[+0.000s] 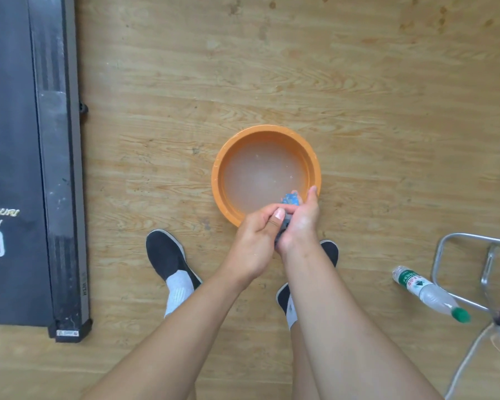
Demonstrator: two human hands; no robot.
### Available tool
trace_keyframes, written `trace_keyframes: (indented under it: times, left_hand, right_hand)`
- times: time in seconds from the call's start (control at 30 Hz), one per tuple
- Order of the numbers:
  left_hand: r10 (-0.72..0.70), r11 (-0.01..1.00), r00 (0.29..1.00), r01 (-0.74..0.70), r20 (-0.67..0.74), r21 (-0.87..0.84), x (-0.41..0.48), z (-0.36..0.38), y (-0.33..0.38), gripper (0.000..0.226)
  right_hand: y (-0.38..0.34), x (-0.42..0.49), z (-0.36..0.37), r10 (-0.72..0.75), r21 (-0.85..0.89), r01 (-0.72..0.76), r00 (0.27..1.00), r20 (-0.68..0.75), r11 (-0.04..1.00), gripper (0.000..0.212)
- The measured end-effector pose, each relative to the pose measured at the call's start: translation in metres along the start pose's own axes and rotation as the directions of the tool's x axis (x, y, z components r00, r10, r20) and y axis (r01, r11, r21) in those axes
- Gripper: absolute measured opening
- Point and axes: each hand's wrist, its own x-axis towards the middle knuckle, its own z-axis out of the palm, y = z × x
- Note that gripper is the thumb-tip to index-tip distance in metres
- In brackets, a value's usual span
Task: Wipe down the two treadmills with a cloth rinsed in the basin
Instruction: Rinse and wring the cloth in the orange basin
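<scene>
both hands, left hand (257, 232) and right hand (302, 223), squeeze the blue cloth (291, 200) over the orange basin (312, 157). if they wring off-centre, water may drip onto the wooden floor (272, 67).

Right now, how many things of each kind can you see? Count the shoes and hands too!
treadmill: 1
orange basin: 1
blue cloth: 1
plastic bottle: 1
metal chair frame: 1
black shoes: 2
hands: 2, left hand and right hand
Total: 9
</scene>
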Motion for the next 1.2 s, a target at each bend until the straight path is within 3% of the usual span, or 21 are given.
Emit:
trace_keyframes:
  times: [0.17,0.23,0.3,0.4,0.53,0.6,0.63,0.67,0.7,0.73,0.77,0.8,0.87,0.97,1.1,1.2]
  left_hand:
    - [-0.002,0.975,1.0,-0.001,-0.012,-0.222,-0.031,-0.008,0.02,0.034]
    - [0.019,0.95,1.0,-0.016,0.005,-0.312,-0.038,-0.014,0.02,0.033]
    - [0.029,0.939,0.996,-0.055,-0.083,-0.338,-0.037,-0.024,0.015,0.031]
    - [0.097,0.986,0.963,-0.127,-0.251,-0.107,-0.024,-0.043,0.005,0.028]
    - [0.233,0.934,0.937,-0.142,-0.259,0.328,-0.008,-0.053,-0.007,0.027]
    - [0.252,0.906,0.891,-0.081,-0.378,0.415,-0.001,-0.059,0.0,0.03]
    - [0.181,0.949,0.871,-0.033,-0.456,0.313,0.0,-0.06,0.008,0.031]
    - [0.057,0.996,0.866,-0.015,-0.497,0.088,0.0,-0.06,0.017,0.03]
    - [-0.091,0.973,0.892,-0.015,-0.443,-0.23,0.0,-0.057,0.027,0.027]
    - [-0.22,0.835,0.937,0.037,-0.271,-0.549,0.0,-0.053,0.036,0.026]
    - [-0.298,0.64,0.952,0.149,-0.064,-0.754,-0.002,-0.048,0.041,0.031]
    - [-0.318,0.509,0.945,0.243,0.082,-0.826,-0.004,-0.045,0.04,0.04]
    - [-0.328,0.41,0.933,0.283,0.149,-0.867,-0.007,-0.041,0.03,0.05]
    - [-0.364,0.332,0.921,0.269,0.14,-0.904,-0.012,-0.042,0.013,0.058]
    - [-0.384,0.396,0.912,0.304,0.145,-0.866,-0.014,-0.038,0.002,0.059]
    - [-0.453,0.479,0.888,0.319,0.082,-0.818,-0.012,-0.041,-0.013,0.05]
  right_hand:
    - [-0.006,0.015,-0.016,-0.018,0.086,0.004,0.986,0.167,0.996,0.076]
    - [-0.004,0.013,-0.028,0.059,0.055,-0.078,0.955,0.289,0.995,0.086]
    - [0.004,0.001,-0.037,0.173,0.012,-0.194,0.898,0.404,0.981,0.087]
    - [0.016,-0.027,-0.044,0.231,-0.019,-0.258,0.826,0.514,0.966,0.081]
    - [0.026,-0.035,-0.038,0.102,-0.217,-0.001,0.884,0.455,0.976,0.044]
    - [0.025,-0.029,-0.032,-0.051,-0.283,0.153,0.94,0.337,0.947,0.034]
    - [0.024,-0.024,-0.03,-0.125,-0.284,0.206,0.952,0.279,0.936,0.03]
    - [0.022,-0.021,-0.027,-0.182,-0.266,0.243,0.955,0.235,0.933,0.025]
    - [0.02,-0.017,-0.024,-0.207,-0.235,0.255,0.955,0.213,0.938,0.021]
    - [0.018,-0.013,-0.02,-0.202,-0.194,0.241,0.958,0.201,0.951,0.02]
    - [0.018,-0.012,-0.014,-0.157,-0.145,0.188,0.967,0.203,0.971,0.021]
    - [0.018,-0.013,-0.007,-0.089,-0.098,0.112,0.971,0.221,0.989,0.023]
    - [0.025,-0.013,0.001,0.004,-0.038,0.006,0.966,0.257,0.999,0.03]
    - [0.034,-0.008,-0.003,-0.007,-0.012,0.01,0.98,0.198,1.0,0.03]
    - [0.033,-0.001,-0.022,-0.059,0.036,0.054,0.983,0.174,0.998,0.042]
    - [0.009,-0.003,-0.028,-0.293,0.004,0.296,0.944,0.152,0.955,0.033]
